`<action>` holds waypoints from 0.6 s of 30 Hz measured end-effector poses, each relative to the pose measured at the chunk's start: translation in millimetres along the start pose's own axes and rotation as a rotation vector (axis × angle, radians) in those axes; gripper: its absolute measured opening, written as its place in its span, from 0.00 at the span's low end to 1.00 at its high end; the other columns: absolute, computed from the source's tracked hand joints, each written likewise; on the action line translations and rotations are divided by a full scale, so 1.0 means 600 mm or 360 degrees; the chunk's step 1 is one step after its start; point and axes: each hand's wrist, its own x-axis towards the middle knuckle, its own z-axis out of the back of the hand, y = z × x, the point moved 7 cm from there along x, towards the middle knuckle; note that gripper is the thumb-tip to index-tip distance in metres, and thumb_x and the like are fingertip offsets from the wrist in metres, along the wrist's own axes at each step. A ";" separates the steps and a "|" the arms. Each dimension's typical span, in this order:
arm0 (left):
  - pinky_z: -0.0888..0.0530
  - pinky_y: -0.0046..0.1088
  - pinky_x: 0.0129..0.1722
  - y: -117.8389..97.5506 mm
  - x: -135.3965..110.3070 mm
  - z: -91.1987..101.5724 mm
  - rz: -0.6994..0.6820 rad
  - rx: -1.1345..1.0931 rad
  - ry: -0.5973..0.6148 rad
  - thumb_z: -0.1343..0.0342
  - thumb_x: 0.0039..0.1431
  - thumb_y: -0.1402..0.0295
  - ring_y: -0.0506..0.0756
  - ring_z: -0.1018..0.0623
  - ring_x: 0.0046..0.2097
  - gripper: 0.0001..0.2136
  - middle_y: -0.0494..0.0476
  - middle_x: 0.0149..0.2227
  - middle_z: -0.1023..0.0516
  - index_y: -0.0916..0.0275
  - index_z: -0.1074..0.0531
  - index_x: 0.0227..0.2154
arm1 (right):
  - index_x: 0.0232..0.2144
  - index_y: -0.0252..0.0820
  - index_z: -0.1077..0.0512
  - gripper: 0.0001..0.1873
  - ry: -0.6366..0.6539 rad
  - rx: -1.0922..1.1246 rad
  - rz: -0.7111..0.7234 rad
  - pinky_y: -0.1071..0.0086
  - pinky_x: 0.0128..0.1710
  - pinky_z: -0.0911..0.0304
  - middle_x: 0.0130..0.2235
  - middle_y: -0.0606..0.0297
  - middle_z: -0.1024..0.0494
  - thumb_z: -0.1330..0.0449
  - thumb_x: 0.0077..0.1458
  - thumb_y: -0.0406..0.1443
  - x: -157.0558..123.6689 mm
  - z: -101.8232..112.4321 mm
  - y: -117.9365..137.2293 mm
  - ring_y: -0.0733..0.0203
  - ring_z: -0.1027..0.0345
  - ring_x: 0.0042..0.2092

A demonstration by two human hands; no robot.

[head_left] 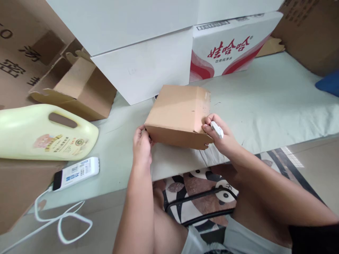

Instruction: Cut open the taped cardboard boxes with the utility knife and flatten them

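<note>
Hands (142, 148) (225, 141) hold cardboard box (173, 107) between them.

The cardboard box (173, 106) is between left hand (141, 145) and right hand (221, 135), over the worktop (280, 102), before the drinking-water carton (227, 53); at left, a detergent jug (45, 132) has a corded device (78, 173) before it, an open carton (82, 83) behind.

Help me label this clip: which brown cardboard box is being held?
The central brown cardboard box, gripped at its near left corner by the left hand and right end by the right hand; the box behind the pale yellow plastic bottle is untouched.
</note>
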 end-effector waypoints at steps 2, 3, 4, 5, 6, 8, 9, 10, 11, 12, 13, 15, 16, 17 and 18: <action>0.29 0.27 0.29 -0.002 -0.002 -0.002 0.0013 -0.0018 0.0002 0.44 0.47 0.64 0.50 0.29 0.28 0.14 0.49 0.28 0.29 0.59 0.29 0.39 | 0.30 0.46 0.41 0.21 -0.0051 -0.0051 0.0032 0.72 0.22 0.53 0.27 0.75 0.42 0.33 0.57 0.48 0.000 0.004 0.006 0.71 0.52 0.24; 0.29 0.27 0.29 -0.004 -0.003 -0.003 0.0013 -0.0023 0.0007 0.44 0.46 0.63 0.50 0.28 0.28 0.14 0.49 0.29 0.28 0.59 0.29 0.38 | 0.30 0.46 0.41 0.20 -0.0068 -0.0058 0.0037 0.72 0.23 0.54 0.27 0.75 0.42 0.33 0.57 0.47 0.000 0.004 0.008 0.71 0.53 0.24; 0.30 0.27 0.29 -0.005 -0.004 -0.004 0.0008 -0.0025 0.0013 0.44 0.45 0.63 0.50 0.28 0.29 0.15 0.50 0.30 0.27 0.59 0.29 0.38 | 0.30 0.46 0.41 0.20 -0.0077 -0.0059 0.0035 0.71 0.24 0.55 0.27 0.75 0.42 0.34 0.57 0.46 0.000 0.004 0.009 0.71 0.53 0.25; 0.30 0.27 0.30 -0.006 -0.005 -0.006 0.0003 -0.0027 0.0020 0.44 0.45 0.62 0.50 0.28 0.29 0.15 0.50 0.30 0.27 0.59 0.29 0.37 | 0.30 0.46 0.41 0.19 -0.0080 -0.0057 0.0030 0.71 0.24 0.55 0.28 0.74 0.42 0.34 0.56 0.45 0.000 0.003 0.009 0.70 0.53 0.25; 0.30 0.27 0.30 -0.007 -0.006 -0.007 -0.0002 -0.0027 0.0027 0.43 0.44 0.61 0.51 0.28 0.29 0.15 0.51 0.30 0.27 0.59 0.28 0.37 | 0.30 0.46 0.41 0.19 -0.0083 -0.0054 0.0025 0.70 0.24 0.56 0.28 0.74 0.42 0.34 0.56 0.45 0.000 0.002 0.009 0.70 0.52 0.25; 0.30 0.27 0.30 -0.007 -0.006 -0.008 -0.0003 -0.0020 0.0041 0.42 0.44 0.60 0.51 0.28 0.30 0.15 0.51 0.30 0.27 0.59 0.28 0.36 | 0.30 0.46 0.41 0.18 -0.0085 -0.0057 0.0002 0.70 0.25 0.56 0.27 0.74 0.42 0.34 0.56 0.44 0.000 0.002 0.007 0.70 0.52 0.25; 0.30 0.27 0.30 -0.006 -0.006 -0.007 0.0001 -0.0015 0.0046 0.42 0.44 0.60 0.51 0.28 0.30 0.16 0.51 0.30 0.27 0.59 0.28 0.36 | 0.31 0.46 0.41 0.17 -0.0086 -0.0061 -0.0012 0.70 0.25 0.56 0.27 0.74 0.42 0.35 0.55 0.43 0.000 0.002 0.005 0.70 0.53 0.25; 0.30 0.26 0.30 -0.005 -0.006 -0.007 0.0004 -0.0010 0.0048 0.41 0.43 0.59 0.51 0.28 0.30 0.16 0.51 0.31 0.27 0.59 0.28 0.36 | 0.31 0.46 0.41 0.17 -0.0087 -0.0062 -0.0022 0.69 0.25 0.56 0.27 0.74 0.42 0.35 0.55 0.43 0.001 0.002 0.004 0.70 0.53 0.25; 0.30 0.26 0.30 -0.004 -0.005 -0.006 0.0006 -0.0007 0.0051 0.41 0.43 0.59 0.51 0.28 0.31 0.16 0.51 0.31 0.27 0.59 0.28 0.36 | 0.31 0.46 0.41 0.17 -0.0090 -0.0063 -0.0027 0.69 0.25 0.57 0.27 0.74 0.42 0.35 0.55 0.43 0.001 0.003 0.003 0.70 0.53 0.25; 0.30 0.26 0.30 -0.004 -0.004 -0.006 0.0005 -0.0006 0.0055 0.41 0.43 0.58 0.51 0.28 0.31 0.17 0.51 0.31 0.27 0.59 0.28 0.36 | 0.31 0.46 0.41 0.17 -0.0093 -0.0063 -0.0029 0.69 0.25 0.57 0.28 0.74 0.41 0.35 0.54 0.43 0.001 0.003 0.002 0.70 0.53 0.25; 0.30 0.26 0.30 -0.003 -0.004 -0.005 0.0004 -0.0006 0.0059 0.40 0.42 0.58 0.51 0.28 0.31 0.18 0.51 0.31 0.27 0.59 0.28 0.36 | 0.31 0.46 0.41 0.17 -0.0096 -0.0064 -0.0029 0.69 0.25 0.57 0.28 0.74 0.41 0.35 0.54 0.43 0.001 0.004 0.002 0.70 0.52 0.25; 0.30 0.26 0.30 -0.002 -0.001 -0.004 0.0003 -0.0009 0.0067 0.40 0.41 0.57 0.50 0.29 0.31 0.18 0.51 0.31 0.27 0.59 0.27 0.37 | 0.30 0.46 0.41 0.16 -0.0102 -0.0061 -0.0033 0.69 0.25 0.56 0.28 0.74 0.41 0.35 0.54 0.42 0.001 0.004 0.001 0.70 0.52 0.25; 0.30 0.26 0.30 -0.001 -0.001 -0.004 0.0002 -0.0012 0.0070 0.40 0.41 0.57 0.50 0.29 0.31 0.19 0.51 0.31 0.28 0.59 0.27 0.37 | 0.30 0.46 0.41 0.16 -0.0105 -0.0062 -0.0038 0.69 0.25 0.57 0.28 0.74 0.41 0.35 0.54 0.42 0.001 0.004 0.001 0.69 0.53 0.25; 0.30 0.26 0.30 -0.001 0.000 -0.004 -0.0001 -0.0014 0.0071 0.40 0.41 0.56 0.50 0.30 0.30 0.19 0.51 0.31 0.28 0.60 0.27 0.37 | 0.30 0.47 0.41 0.16 -0.0106 -0.0062 -0.0043 0.69 0.25 0.57 0.28 0.74 0.42 0.35 0.54 0.42 0.001 0.004 0.001 0.69 0.53 0.25; 0.30 0.26 0.30 -0.002 0.000 -0.004 -0.0005 -0.0014 0.0068 0.40 0.41 0.56 0.49 0.30 0.30 0.19 0.50 0.32 0.28 0.60 0.27 0.37 | 0.30 0.47 0.41 0.16 -0.0106 -0.0062 -0.0048 0.69 0.25 0.57 0.27 0.74 0.42 0.35 0.54 0.42 0.000 0.003 0.001 0.69 0.53 0.25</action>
